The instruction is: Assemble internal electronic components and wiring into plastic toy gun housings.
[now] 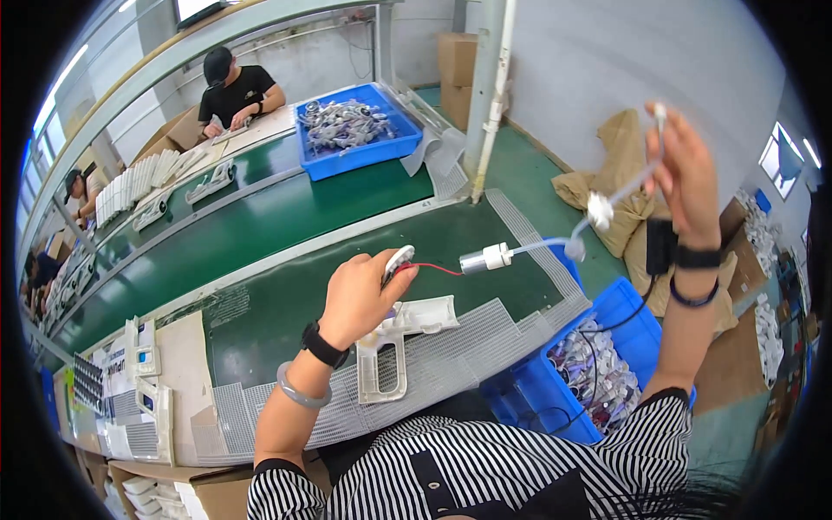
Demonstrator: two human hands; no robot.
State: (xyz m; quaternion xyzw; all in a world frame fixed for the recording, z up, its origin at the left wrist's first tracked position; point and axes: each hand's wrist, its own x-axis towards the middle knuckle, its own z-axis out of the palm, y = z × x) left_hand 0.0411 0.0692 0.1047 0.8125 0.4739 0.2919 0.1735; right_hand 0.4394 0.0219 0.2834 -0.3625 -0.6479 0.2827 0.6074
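Note:
My left hand (pixel 364 295) is closed on a small white rounded plastic part (pixel 399 259) above the green work surface. Red wire (pixel 436 268) runs from there to a small silver motor with a white pump head (pixel 487 259), which hangs over the bench. Clear tubing (pixel 542 245) leads from the pump through white fittings (pixel 599 211) up to my right hand (pixel 689 178). That hand, raised at the right and slightly blurred, pinches the tube near its white end piece (pixel 660 113). Below my left hand lies a white gun-shaped housing half (pixel 381 373) on grey ribbed matting.
A blue bin (pixel 529 394) of small pump assemblies stands by my right side. Another blue tray (pixel 360 162) of parts sits across on a green conveyor (pixel 286 225). Two white housing pieces (pixel 156 412) lie at left. Co-workers (pixel 243 95) sit beyond; brown sacks (pixel 628 165) stand behind right.

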